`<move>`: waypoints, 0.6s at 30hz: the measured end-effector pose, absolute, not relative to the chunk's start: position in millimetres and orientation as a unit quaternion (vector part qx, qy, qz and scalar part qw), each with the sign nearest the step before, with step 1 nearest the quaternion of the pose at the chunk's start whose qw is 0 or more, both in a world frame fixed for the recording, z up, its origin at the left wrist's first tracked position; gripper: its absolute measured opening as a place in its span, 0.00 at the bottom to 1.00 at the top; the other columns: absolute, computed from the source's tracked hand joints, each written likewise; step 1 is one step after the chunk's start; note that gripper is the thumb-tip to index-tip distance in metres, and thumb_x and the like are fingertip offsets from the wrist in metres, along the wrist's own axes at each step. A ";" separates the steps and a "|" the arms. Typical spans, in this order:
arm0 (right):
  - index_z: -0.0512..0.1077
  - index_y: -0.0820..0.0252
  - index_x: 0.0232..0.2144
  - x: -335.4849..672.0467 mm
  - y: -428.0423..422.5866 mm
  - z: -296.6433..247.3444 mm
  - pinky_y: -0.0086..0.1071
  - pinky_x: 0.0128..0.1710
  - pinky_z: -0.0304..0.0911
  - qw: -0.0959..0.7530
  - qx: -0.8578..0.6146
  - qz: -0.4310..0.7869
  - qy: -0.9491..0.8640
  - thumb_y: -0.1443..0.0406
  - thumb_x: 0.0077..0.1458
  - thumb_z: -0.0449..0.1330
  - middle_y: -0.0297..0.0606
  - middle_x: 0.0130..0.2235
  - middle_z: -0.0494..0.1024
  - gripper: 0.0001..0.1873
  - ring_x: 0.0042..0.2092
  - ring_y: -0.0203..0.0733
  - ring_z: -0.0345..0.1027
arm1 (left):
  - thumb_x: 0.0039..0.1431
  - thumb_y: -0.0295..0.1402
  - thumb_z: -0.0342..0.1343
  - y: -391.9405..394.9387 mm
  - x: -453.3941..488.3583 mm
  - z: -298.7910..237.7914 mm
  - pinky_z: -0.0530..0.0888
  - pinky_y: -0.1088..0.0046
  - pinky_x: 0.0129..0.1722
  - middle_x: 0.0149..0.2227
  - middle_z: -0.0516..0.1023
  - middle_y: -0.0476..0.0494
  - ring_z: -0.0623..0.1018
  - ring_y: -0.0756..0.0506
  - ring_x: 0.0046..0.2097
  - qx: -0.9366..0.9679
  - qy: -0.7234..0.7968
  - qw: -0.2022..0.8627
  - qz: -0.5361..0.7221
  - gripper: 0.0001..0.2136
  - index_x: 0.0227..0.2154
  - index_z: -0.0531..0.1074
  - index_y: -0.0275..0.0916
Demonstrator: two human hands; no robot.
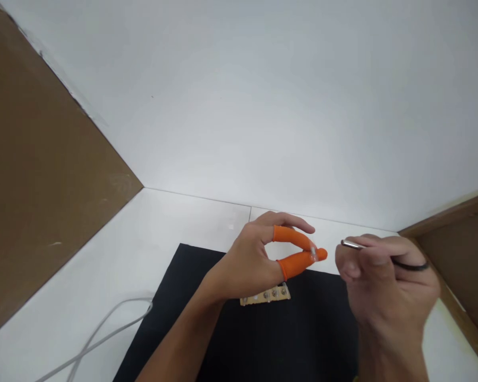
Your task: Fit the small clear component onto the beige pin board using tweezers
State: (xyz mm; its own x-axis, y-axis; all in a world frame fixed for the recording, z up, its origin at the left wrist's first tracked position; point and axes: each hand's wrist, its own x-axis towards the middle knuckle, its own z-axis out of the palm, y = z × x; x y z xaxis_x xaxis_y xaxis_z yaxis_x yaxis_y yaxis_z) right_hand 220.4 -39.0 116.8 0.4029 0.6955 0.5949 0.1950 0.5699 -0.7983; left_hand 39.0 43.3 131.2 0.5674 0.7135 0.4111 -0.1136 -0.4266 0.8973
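My left hand (258, 257) is raised over a black mat (263, 339), its thumb and forefinger in orange finger cots. Those two fingers pinch a tiny clear part (313, 253). My right hand (382, 276) is close to its right, fingers curled around a thin metal tool (352, 244) whose silver tip points left toward the pinched part. A black band of the tool crosses my right hand. Below my left hand a small tan strip board (266, 295) with a row of round metal pieces lies on the mat.
The mat rests on a white tabletop (115, 265). A white cable (103, 334) loops at the lower left. A white wall stands behind, with brown panels at the left (35, 185) and right (462, 254).
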 end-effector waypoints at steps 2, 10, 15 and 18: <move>0.84 0.47 0.38 222.6 -42.4 117.9 0.34 0.24 0.63 0.701 -0.435 0.196 -0.530 0.60 0.63 0.70 0.28 0.22 0.75 0.01 0.22 0.34 0.66 | 0.63 0.29 0.68 42.7 34.7 134.3 0.78 0.58 0.60 0.52 0.84 0.46 0.82 0.43 0.52 0.740 0.202 0.492 0.412 0.02 0.35 0.84 0.44; 0.84 0.44 0.35 214.5 -45.0 131.5 0.34 0.20 0.56 0.746 -0.433 0.161 -0.481 0.56 0.61 0.71 0.28 0.22 0.72 0.03 0.20 0.34 0.59 | 0.60 0.24 0.70 42.5 26.6 138.0 0.77 0.57 0.60 0.53 0.85 0.47 0.80 0.41 0.56 0.762 0.138 0.474 0.418 0.07 0.33 0.82 0.44; 0.85 0.49 0.36 220.1 -57.9 132.3 0.36 0.19 0.62 0.683 -0.432 0.216 -0.548 0.57 0.58 0.74 0.30 0.20 0.71 0.05 0.21 0.37 0.64 | 0.59 0.23 0.70 43.8 27.9 138.4 0.78 0.58 0.59 0.52 0.85 0.45 0.80 0.41 0.56 0.768 0.131 0.466 0.419 0.07 0.33 0.82 0.43; 0.85 0.50 0.39 223.0 -62.1 132.6 0.35 0.18 0.63 0.655 -0.430 0.227 -0.579 0.60 0.59 0.73 0.29 0.20 0.71 0.05 0.22 0.38 0.68 | 0.59 0.22 0.70 44.0 28.2 139.0 0.78 0.59 0.59 0.51 0.86 0.45 0.80 0.42 0.55 0.768 0.127 0.463 0.424 0.07 0.33 0.82 0.42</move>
